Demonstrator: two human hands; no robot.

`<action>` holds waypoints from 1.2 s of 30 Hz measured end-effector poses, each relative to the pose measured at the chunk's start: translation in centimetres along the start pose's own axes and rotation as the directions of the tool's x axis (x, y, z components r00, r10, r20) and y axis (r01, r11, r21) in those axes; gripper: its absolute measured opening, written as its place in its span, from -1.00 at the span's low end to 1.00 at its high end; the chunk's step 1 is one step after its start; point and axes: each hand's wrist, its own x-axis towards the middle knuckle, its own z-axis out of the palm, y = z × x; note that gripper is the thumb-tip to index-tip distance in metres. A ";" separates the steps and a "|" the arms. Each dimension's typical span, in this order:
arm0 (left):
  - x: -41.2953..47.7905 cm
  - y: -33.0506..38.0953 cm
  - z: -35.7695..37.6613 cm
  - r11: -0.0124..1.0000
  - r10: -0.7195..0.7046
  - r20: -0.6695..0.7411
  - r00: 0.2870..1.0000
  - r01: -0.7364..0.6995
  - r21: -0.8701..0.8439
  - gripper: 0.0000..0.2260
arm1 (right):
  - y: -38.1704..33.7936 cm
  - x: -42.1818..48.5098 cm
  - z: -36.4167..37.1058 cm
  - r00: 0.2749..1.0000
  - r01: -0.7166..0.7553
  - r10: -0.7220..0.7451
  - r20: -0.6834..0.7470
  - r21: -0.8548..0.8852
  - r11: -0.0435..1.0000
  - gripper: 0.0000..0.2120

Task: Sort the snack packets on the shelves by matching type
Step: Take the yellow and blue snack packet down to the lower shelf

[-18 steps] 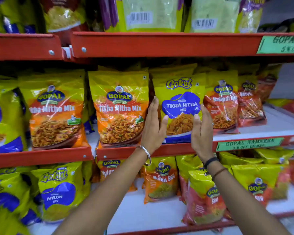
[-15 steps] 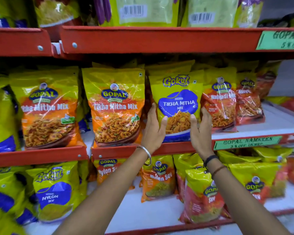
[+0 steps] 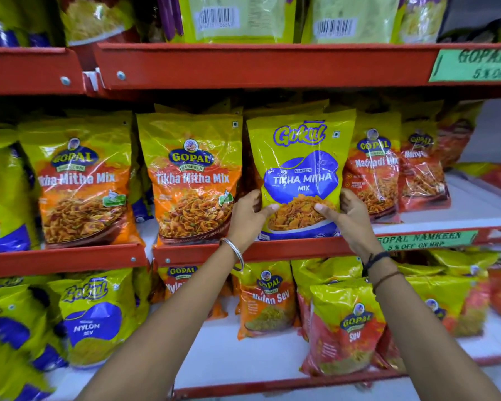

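Gripping the Gokul packet (image 3: 301,175) by its lower edges, left hand (image 3: 248,218) and right hand (image 3: 349,218) pinched it, likely because it stood misplaced between Gopal packets (image 3: 193,178) on the middle shelf (image 3: 287,248).

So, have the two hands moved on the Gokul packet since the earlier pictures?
Yes. Against the Gokul packet, both the left hand and the right hand have closed inward: the open palms beside it now grip its lower sides, thumbs on its front.
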 end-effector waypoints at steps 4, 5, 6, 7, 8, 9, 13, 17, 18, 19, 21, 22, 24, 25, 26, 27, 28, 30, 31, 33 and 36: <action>-2.1 1.7 -1.0 0.990 0.078 -0.055 0.995 -0.083 -0.110 -0.67 | -2.0 -1.8 0.9 0.995 0.093 -0.089 -0.044 0.087 0.992 -0.60; -2.6 2.1 -1.3 0.986 0.092 -0.075 0.993 -0.101 -0.135 -0.67 | -2.7 -2.3 1.2 0.992 0.118 -0.111 -0.061 0.113 0.987 -0.60; -3.1 2.5 -1.7 0.979 0.105 -0.096 0.990 -0.119 -0.164 -0.67 | -3.4 -2.8 1.5 0.988 0.144 -0.134 -0.080 0.140 0.980 -0.60; -3.8 2.9 -2.2 0.974 0.114 -0.112 0.987 -0.134 -0.181 -0.67 | -4.0 -3.4 1.8 0.983 0.170 -0.156 -0.093 0.167 0.971 -0.60; -4.5 3.3 -2.6 0.971 0.126 -0.128 0.984 -0.148 -0.187 -0.68 | -4.7 -4.0 2.2 0.980 0.188 -0.172 -0.103 0.185 0.964 -0.59; -5.2 3.6 -3.2 0.970 0.134 -0.140 0.981 -0.159 -0.185 -0.68 | -5.1 -4.7 2.6 0.977 0.201 -0.182 -0.109 0.196 0.960 -0.59; -8.9 3.0 -5.3 0.975 0.094 -0.145 0.985 -0.120 -0.186 -0.69 | -5.2 -8.5 4.7 0.981 0.189 -0.171 -0.095 0.226 0.956 -0.60; -13.1 -0.3 -6.8 0.979 0.006 -0.104 0.995 -0.027 -0.203 -0.66 | -1.8 -12.6 7.0 0.996 0.081 -0.070 -0.052 0.251 0.965 -0.57; -14.0 -1.5 -7.2 0.981 -0.025 -0.096 0.995 0.006 -0.194 -0.66 | -0.7 -13.6 7.6 0.998 0.042 -0.032 -0.046 0.251 0.967 -0.58; -15.0 -2.7 -7.5 0.982 -0.056 -0.084 0.995 0.040 -0.183 -0.66 | 0.3 -14.6 8.3 0.999 -0.001 0.010 -0.034 0.254 0.967 -0.58; -16.9 -4.8 -7.9 0.978 -0.119 -0.064 0.991 0.106 -0.180 -0.66 | 2.3 -16.6 9.6 0.996 -0.081 0.086 -0.008 0.269 0.960 -0.60; -17.8 -5.9 -8.1 0.975 -0.151 -0.063 0.986 0.138 -0.177 -0.65 | 3.3 -17.5 10.3 0.993 -0.116 0.117 0.012 0.274 0.955 -0.58; -19.2 -8.1 -8.4 0.967 -0.208 -0.063 0.976 0.195 -0.163 -0.65 | 5.4 -19.1 11.4 0.982 -0.190 0.183 0.050 0.280 0.941 -0.52; -19.8 -9.3 -8.6 0.962 -0.235 -0.057 0.970 0.223 -0.159 -0.65 | 6.4 -19.8 11.9 0.974 -0.225 0.214 0.067 0.281 0.933 -0.51; -20.3 -10.5 -8.7 0.954 -0.265 -0.054 0.963 0.254 -0.158 -0.65 | 7.4 -20.4 12.4 0.967 -0.254 0.241 0.081 0.268 0.929 -0.52; -20.9 -11.8 -8.9 0.945 -0.298 -0.057 0.953 0.286 -0.158 -0.66 | 8.2 -21.0 12.8 0.960 -0.279 0.262 0.097 0.254 0.926 -0.53; -21.3 -13.0 -9.0 0.936 -0.328 -0.063 0.942 0.316 -0.155 -0.67 | 9.0 -21.5 13.3 0.953 -0.301 0.283 0.107 0.231 0.925 -0.54; -22.2 -15.2 -9.2 0.921 -0.372 -0.069 0.926 0.359 -0.152 -0.66 | 10.4 -22.2 14.4 0.938 -0.343 0.327 0.114 0.187 0.920 -0.54; -22.5 -16.2 -9.3 0.915 -0.386 -0.072 0.919 0.373 -0.154 -0.63 | 11.1 -22.5 15.0 0.931 -0.360 0.343 0.123 0.168 0.918 -0.52; -22.6 -18.3 -9.7 0.900 -0.419 -0.077 0.905 0.402 -0.169 -0.58 | 12.6 -22.5 16.2 0.914 -0.396 0.377 0.153 0.127 0.909 -0.50; -21.9 -20.6 -10.3 0.880 -0.462 -0.079 0.883 0.445 -0.166 -0.58 | 14.3 -21.9 17.9 0.886 -0.449 0.431 0.172 0.086 0.889 -0.54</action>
